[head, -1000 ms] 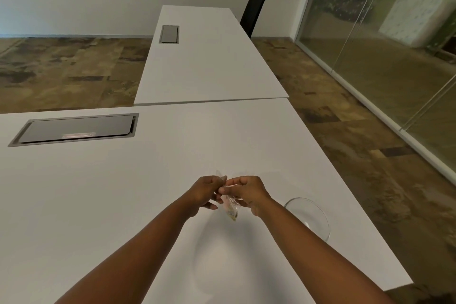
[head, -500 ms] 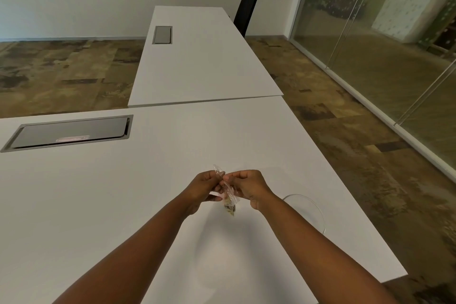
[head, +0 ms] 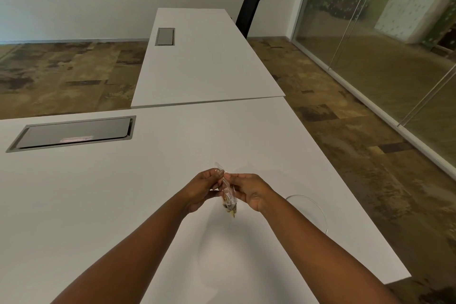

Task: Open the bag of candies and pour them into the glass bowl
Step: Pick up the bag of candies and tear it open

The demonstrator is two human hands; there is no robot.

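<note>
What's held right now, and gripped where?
The clear candy bag, pinched at its upper part between the left hand and right hand; the candies hang at the bottom, above the table.

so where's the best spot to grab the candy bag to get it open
At its empty top edge, one hand on each side. The candy bag hangs upright with the candies sunk to the bottom, leaving the top flat. The left hand and right hand already pinch it there, probably well placed to pull it apart.
</note>
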